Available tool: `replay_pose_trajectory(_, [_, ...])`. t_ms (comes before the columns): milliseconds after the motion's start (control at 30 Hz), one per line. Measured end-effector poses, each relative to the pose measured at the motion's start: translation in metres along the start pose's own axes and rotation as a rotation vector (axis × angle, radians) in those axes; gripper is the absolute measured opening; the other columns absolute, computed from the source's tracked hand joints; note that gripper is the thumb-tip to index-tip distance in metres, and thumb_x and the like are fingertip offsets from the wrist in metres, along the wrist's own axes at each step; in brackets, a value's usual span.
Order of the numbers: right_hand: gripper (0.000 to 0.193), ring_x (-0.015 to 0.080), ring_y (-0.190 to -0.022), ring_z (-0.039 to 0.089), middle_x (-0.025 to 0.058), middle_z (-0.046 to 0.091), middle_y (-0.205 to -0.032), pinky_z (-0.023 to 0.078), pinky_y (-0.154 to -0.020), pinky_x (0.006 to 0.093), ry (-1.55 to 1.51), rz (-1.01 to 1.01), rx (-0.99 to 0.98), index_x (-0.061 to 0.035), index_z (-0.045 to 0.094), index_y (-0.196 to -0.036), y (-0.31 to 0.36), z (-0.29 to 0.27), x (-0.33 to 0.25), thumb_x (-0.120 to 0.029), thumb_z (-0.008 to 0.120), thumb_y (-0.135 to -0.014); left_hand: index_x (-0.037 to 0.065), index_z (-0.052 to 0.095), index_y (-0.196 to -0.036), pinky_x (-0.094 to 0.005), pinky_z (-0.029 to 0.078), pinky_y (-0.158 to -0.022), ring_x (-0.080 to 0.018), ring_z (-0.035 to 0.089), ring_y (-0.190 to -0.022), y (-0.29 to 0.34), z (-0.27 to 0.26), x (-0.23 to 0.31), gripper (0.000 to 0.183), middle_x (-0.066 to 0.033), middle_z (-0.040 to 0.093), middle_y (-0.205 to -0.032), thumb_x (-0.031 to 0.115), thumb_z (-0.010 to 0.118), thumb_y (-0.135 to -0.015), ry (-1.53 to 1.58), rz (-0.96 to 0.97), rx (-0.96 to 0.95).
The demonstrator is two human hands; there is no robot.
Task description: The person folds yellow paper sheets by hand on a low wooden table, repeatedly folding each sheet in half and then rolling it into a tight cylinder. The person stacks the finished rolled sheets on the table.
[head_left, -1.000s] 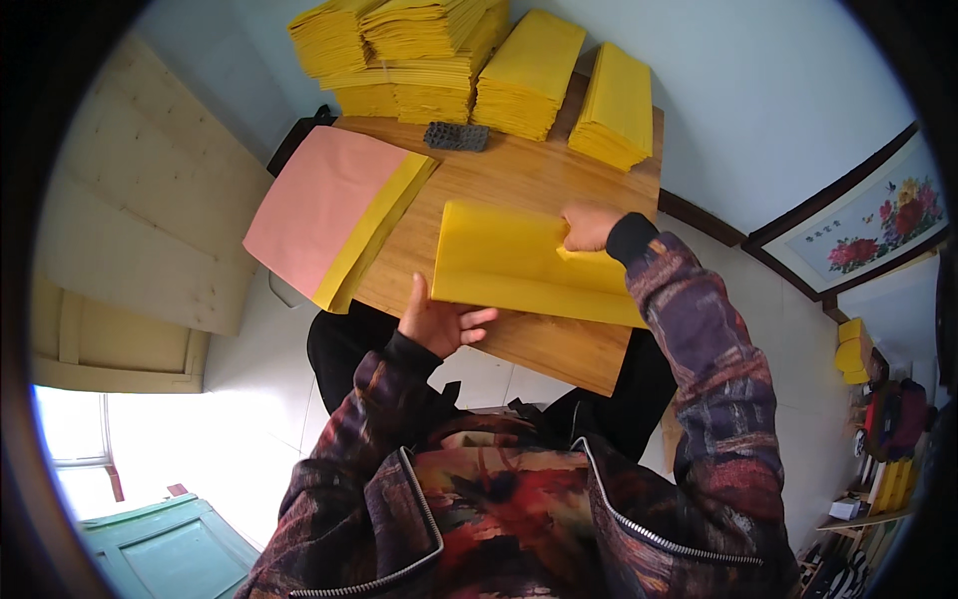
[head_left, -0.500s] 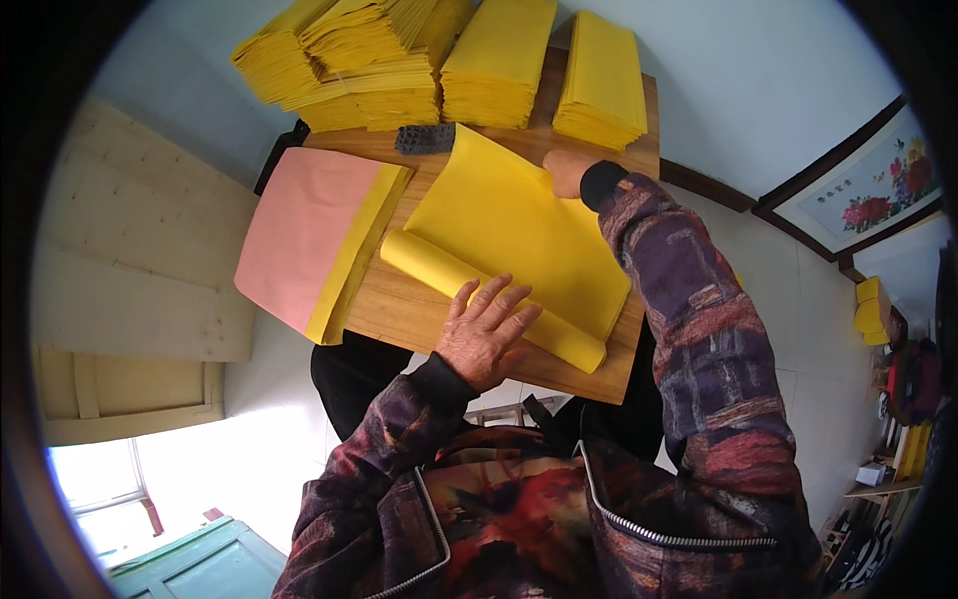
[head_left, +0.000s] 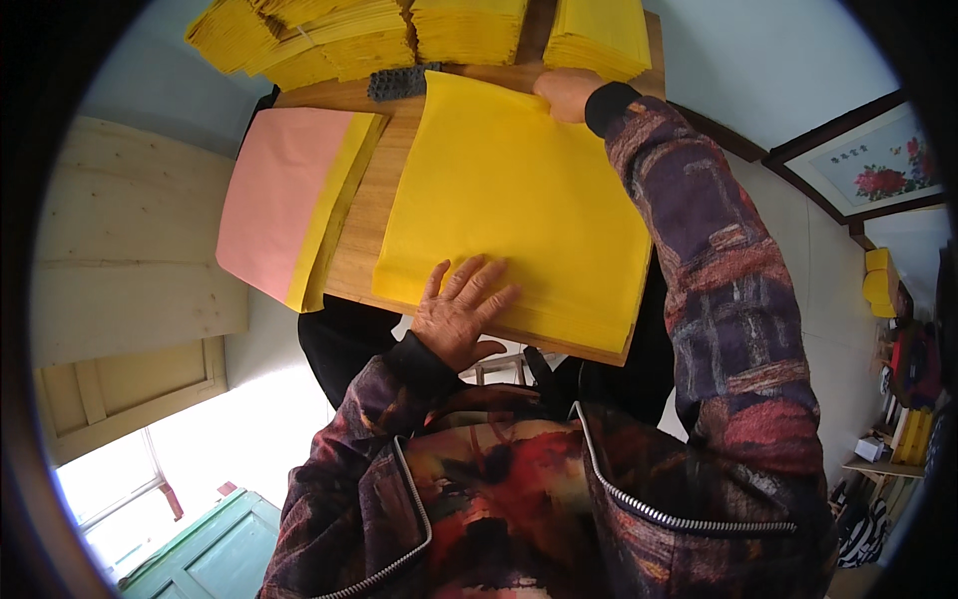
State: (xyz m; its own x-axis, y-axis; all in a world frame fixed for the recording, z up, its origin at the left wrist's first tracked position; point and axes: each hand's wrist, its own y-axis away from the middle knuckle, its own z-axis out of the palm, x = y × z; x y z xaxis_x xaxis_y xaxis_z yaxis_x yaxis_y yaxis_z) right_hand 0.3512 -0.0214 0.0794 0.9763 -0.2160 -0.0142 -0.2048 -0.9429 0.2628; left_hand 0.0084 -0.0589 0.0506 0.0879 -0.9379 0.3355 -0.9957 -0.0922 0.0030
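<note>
A stack of large yellow paper sheets (head_left: pixel 514 200) lies flat across the middle of the frame on a wooden counter (head_left: pixel 374 215), its near edge running along the counter's lower rim and its far corner reaching up toward the top centre. The left hand (head_left: pixel 459 311) rests palm down on the lower left part of the top sheet, fingers spread and flat; its grip is released, pressing on the paper rather than closing around anything. The right hand (head_left: pixel 567 95) sits at the top centre of the frame on the far upper corner of the yellow sheets, its patterned sleeve (head_left: pixel 718 260) running down the right side of the picture. The fingers there are mostly hidden against the paper, so whether that grip pinches the sheet's edge or only lies on it cannot be told.

To the left of the sheets, touching the counter's left part and overhanging its edge, lies a pink sheet (head_left: pixel 279 200) on top of more yellow paper, whose yellow margin shows along its right side. Along the top of the frame stand several piles of folded yellow paper (head_left: pixel 399 35), side by side, with another pile (head_left: pixel 604 35) just above the right hand. A small dark grey ridged object (head_left: pixel 399 82) lies on the counter between those piles and the upper left corner of the big sheets; what it is cannot be made out.

At the far right edge, a framed picture of red flowers (head_left: pixel 868 160) hangs on the wall.
</note>
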Motion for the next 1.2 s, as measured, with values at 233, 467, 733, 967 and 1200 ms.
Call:
replay_pose_trajectory(233, [0.025, 0.0333, -0.101, 0.061, 0.0162, 0.064, -0.107, 0.051, -0.084, 0.0404, 0.005, 0.007, 0.039, -0.0024, 0.065, -0.105, -0.005, 0.005, -0.001, -0.003, 0.059, -0.081, 0.025, 0.037, -0.142, -0.0518, 0.018, -0.112, -0.029, 0.024, -0.14, 0.008, 0.017, -0.001, 0.084, -0.0069, 0.028, -0.151, 0.041, 0.074, -0.068, -0.035, -0.027, 0.0])
replay_pose_trajectory(467, [0.031, 0.0341, -0.104, 0.058, 0.0169, 0.062, -0.108, 0.047, -0.087, 0.0412, -0.176, -0.026, 0.617, -0.0033, 0.058, -0.111, 0.045, 0.012, 0.009, -0.011, 0.062, -0.081, 0.028, 0.038, -0.141, -0.0498, 0.019, -0.112, -0.0262, 0.027, -0.139, 0.008, 0.024, -0.002, 0.086, -0.0038, 0.03, -0.15, 0.041, 0.077, -0.065, -0.066, -0.039, 0.06])
replay_pose_trajectory(733, [0.024, 0.0329, -0.1, 0.056, 0.0133, 0.06, -0.102, 0.046, -0.086, 0.0383, -0.58, -0.004, 0.604, -0.002, 0.058, -0.097, 0.196, 0.046, -0.066, -0.007, 0.068, -0.075, 0.023, 0.041, -0.14, -0.0473, 0.016, -0.113, -0.0259, 0.026, -0.14, 0.024, 0.04, -0.002, 0.075, -0.0014, 0.032, -0.15, 0.044, 0.071, -0.074, -0.097, 0.013, 0.196])
replay_pose_trajectory(967, [0.033, 0.0299, -0.101, 0.054, 0.0087, 0.057, -0.108, 0.045, -0.084, 0.0392, -0.418, 0.007, 0.462, -0.0038, 0.059, -0.1, 0.214, 0.071, -0.129, -0.01, 0.072, -0.071, 0.019, 0.039, -0.141, -0.0447, 0.018, -0.113, -0.0247, 0.028, -0.138, 0.034, 0.06, 0.0, 0.077, -0.0004, 0.034, -0.148, 0.04, 0.07, -0.073, -0.085, 0.043, 0.233])
replay_pose_trajectory(1200, [0.028, 0.0283, -0.101, 0.055, 0.0096, 0.057, -0.109, 0.046, -0.083, 0.0403, -0.223, -0.026, 0.498, -0.0038, 0.059, -0.098, 0.217, 0.082, -0.137, -0.01, 0.069, -0.073, 0.02, 0.04, -0.14, -0.0457, 0.023, -0.11, -0.0239, 0.031, -0.135, 0.033, 0.066, -0.001, 0.079, -0.0017, 0.038, -0.142, 0.039, 0.072, -0.071, -0.129, 0.074, 0.333])
